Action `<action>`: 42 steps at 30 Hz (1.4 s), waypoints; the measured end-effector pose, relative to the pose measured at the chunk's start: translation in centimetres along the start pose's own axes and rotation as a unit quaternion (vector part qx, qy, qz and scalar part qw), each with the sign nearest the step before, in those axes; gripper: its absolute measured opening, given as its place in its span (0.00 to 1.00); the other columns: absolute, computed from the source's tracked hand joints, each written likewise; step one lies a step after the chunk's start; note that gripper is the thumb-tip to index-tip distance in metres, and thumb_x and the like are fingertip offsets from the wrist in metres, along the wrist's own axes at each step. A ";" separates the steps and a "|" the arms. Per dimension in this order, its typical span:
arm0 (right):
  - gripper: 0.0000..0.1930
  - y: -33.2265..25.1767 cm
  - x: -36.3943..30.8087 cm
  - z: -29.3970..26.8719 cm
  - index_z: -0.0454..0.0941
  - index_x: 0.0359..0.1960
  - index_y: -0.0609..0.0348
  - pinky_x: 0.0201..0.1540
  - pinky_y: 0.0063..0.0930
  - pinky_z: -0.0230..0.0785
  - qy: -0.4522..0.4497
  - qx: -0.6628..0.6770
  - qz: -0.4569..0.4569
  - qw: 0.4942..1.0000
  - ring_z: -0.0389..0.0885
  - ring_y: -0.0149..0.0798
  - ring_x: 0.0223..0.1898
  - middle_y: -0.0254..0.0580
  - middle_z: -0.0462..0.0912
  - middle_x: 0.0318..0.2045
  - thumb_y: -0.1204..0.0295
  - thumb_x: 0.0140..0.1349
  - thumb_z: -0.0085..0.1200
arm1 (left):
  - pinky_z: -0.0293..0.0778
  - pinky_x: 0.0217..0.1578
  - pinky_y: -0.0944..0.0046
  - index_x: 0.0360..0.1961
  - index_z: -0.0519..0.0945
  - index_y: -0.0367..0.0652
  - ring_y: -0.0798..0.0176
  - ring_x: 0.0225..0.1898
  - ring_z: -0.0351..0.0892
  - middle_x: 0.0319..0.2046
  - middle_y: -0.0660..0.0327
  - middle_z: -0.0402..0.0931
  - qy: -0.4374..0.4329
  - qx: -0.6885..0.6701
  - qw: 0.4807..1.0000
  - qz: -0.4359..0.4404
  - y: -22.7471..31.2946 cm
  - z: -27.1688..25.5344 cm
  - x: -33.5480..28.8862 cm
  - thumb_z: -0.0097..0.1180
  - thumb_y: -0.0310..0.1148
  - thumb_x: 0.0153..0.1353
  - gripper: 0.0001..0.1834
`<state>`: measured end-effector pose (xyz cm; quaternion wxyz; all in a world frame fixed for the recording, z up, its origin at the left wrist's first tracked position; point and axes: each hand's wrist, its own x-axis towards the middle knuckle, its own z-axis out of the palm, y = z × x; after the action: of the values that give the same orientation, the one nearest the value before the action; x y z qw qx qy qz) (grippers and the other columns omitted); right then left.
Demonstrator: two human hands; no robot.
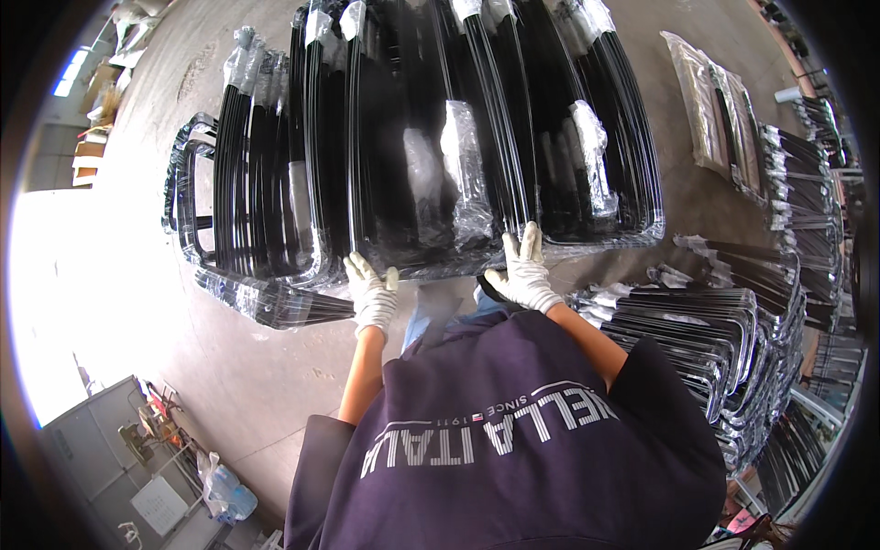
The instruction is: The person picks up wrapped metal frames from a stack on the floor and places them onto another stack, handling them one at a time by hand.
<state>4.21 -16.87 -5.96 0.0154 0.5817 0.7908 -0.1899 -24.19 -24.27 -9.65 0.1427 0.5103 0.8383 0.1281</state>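
Grey concrete floor [252, 376]: kinda scuffed, with a thin seam running across it
Front and center: big row of black frames [504, 101], clear plastic wrapped on parts of it; can't really see its underside
Right side: nested pile of frames [706, 321], also dark and plasticky
Upper right: long beige wrapped bundle [706, 115], apart from the big row

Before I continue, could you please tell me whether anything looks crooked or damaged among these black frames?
The plastic-wrapped bundle at the left end slants away from the other black frames, so it looks askew, though the fisheye may exaggerate this. I see no clear damage.
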 end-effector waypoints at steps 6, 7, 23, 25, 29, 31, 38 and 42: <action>0.31 2.2 0.9 -0.3 0.56 0.61 0.52 0.57 0.40 0.60 0.070 0.250 0.062 0.964 0.66 0.56 0.55 0.62 0.59 0.59 0.62 0.56 0.52 | 0.46 0.63 0.55 0.65 0.42 0.37 0.39 0.64 0.45 0.64 0.38 0.42 0.030 -0.087 0.994 -0.065 0.7 -0.1 0.3 0.55 0.40 0.53 0.46; 0.29 2.7 1.2 0.2 0.58 0.61 0.52 0.55 0.39 0.62 0.076 0.287 0.067 0.953 0.69 0.54 0.53 0.60 0.61 0.58 0.64 0.57 0.51 | 0.46 0.64 0.56 0.65 0.40 0.37 0.39 0.64 0.45 0.64 0.38 0.41 0.007 -0.122 0.989 -0.088 0.7 0.2 0.4 0.55 0.40 0.53 0.47; 0.13 6.5 3.0 1.3 0.73 0.47 0.60 0.42 0.20 0.67 0.206 0.446 0.107 0.864 0.73 0.25 0.36 0.36 0.80 0.38 0.71 0.61 0.49 | 0.62 0.30 0.72 0.51 0.72 0.52 0.75 0.29 0.65 0.30 0.72 0.70 0.029 -0.557 0.774 -0.299 -4.3 2.9 -2.7 0.55 0.35 0.54 0.21; 0.13 4.3 2.1 -0.7 0.73 0.47 0.60 0.41 0.22 0.68 0.211 0.367 0.052 0.904 0.76 0.28 0.37 0.39 0.80 0.39 0.72 0.61 0.47 | 0.64 0.30 0.70 0.50 0.74 0.50 0.76 0.32 0.66 0.35 0.71 0.73 0.025 -0.525 0.787 -0.324 -5.4 3.7 -3.9 0.55 0.35 0.54 0.20; 0.14 0.0 0.4 0.3 0.75 0.47 0.53 0.44 0.24 0.69 0.148 0.364 0.009 0.920 0.79 0.37 0.38 0.42 0.80 0.41 0.68 0.58 0.48 | 0.66 0.32 0.68 0.49 0.75 0.47 0.73 0.34 0.68 0.37 0.69 0.74 0.015 -0.514 0.819 -0.255 -8.3 3.0 -6.9 0.56 0.37 0.54 0.20; 0.15 -2.5 -0.8 -0.1 0.74 0.48 0.58 0.46 0.22 0.68 0.036 0.313 -0.022 0.949 0.78 0.31 0.42 0.42 0.81 0.42 0.72 0.60 0.48 | 0.67 0.34 0.67 0.49 0.75 0.47 0.71 0.35 0.69 0.38 0.68 0.74 -0.008 -0.541 0.803 -0.251 -10.7 2.1 -9.0 0.56 0.37 0.54 0.20; 0.13 -12.9 -8.0 2.8 0.78 0.41 0.51 0.41 0.25 0.68 -0.092 0.349 -0.082 0.929 0.79 0.33 0.36 0.41 0.82 0.35 0.61 0.57 0.50 | 0.66 0.44 0.62 0.46 0.76 0.47 0.64 0.42 0.75 0.40 0.65 0.76 -0.043 -0.651 0.689 -0.317 -16.0 -5.5 -17.0 0.57 0.41 0.54 0.19; 0.14 -18.1 -10.9 9.1 0.79 0.39 0.54 0.41 0.24 0.67 -0.187 0.450 -0.088 0.869 0.77 0.30 0.33 0.35 0.82 0.32 0.62 0.56 0.51 | 0.66 0.45 0.58 0.46 0.76 0.48 0.58 0.45 0.74 0.44 0.64 0.75 -0.059 -0.644 0.687 -0.332 -20.4 -6.1 -20.1 0.55 0.41 0.54 0.19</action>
<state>-10.77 -34.30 -6.62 -0.1175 0.4072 0.6501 -0.6307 -34.31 -51.74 -9.18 0.5183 -0.0115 0.6544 0.5504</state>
